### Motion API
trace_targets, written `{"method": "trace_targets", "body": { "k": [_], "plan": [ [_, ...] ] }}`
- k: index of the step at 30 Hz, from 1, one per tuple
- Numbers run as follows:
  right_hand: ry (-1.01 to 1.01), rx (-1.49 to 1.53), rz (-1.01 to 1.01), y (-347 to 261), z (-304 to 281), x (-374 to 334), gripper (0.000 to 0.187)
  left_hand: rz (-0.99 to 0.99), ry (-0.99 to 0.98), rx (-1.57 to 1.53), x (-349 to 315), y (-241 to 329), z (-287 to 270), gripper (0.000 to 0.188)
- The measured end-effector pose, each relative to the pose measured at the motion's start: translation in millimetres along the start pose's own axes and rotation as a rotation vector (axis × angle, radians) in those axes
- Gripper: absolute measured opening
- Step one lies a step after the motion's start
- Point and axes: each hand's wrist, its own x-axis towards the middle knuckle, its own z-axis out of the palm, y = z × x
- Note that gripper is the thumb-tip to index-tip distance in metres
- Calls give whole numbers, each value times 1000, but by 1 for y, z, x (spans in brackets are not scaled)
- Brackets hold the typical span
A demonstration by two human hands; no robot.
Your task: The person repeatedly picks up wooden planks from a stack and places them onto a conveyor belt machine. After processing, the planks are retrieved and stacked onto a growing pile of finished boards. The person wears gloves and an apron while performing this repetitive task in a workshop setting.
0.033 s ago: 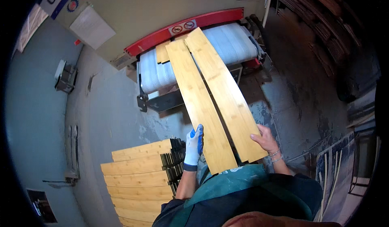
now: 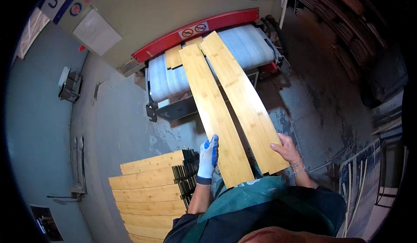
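My left hand (image 2: pixel 208 159), in a white and blue glove, is closed on the outer edge of a long wood-grain floor plank (image 2: pixel 217 119). With thumb on top, my bare right hand (image 2: pixel 286 150) grips the outer edge of a second floor plank (image 2: pixel 245 100). Both planks slope away from my green apron (image 2: pixel 243 197), and their far ends lie over a pale conveyor belt (image 2: pixel 167 81). A narrow dark gap parts them, wider toward me. On the belt, the end of a shorter-looking plank piece (image 2: pixel 173 57) shows beneath the machine's red bar (image 2: pixel 152 48).
A large beige machine (image 2: pixel 173 8) with lit buttons stands beyond the belt. At my lower left are stacked planks (image 2: pixel 147 194) with dark edges. Brown stacked sheets (image 2: pixel 334 8) fill the far right. A board with thin strips (image 2: pixel 358 186) leans at the near right.
My right hand has shifted slightly right with its plank, and the gap between the two planks is a little wider near me. My left hand keeps its hold.
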Motion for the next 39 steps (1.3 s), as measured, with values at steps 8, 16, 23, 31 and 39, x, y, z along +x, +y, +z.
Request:
{"method": "trace_targets", "body": {
  "k": [8, 16, 23, 31, 39],
  "plan": [
    [93, 198, 98, 20, -22, -24, 36, -47, -74, 19, 11, -23, 12, 34],
    [102, 253, 135, 34, -27, -17, 37, -32, -92, 145, 23, -33, 13, 40],
    [100, 221, 111, 61, -30, 27, 34, 22, -79, 153, 63, -34, 13, 36],
    [39, 187, 107, 55, -30, 73, 36, 69, -135, -51, 116, -43, -5, 31],
    [30, 218, 84, 72, -35, 113, 38, 61, -131, 35, 132, 4, 29, 37]
  ]
}}
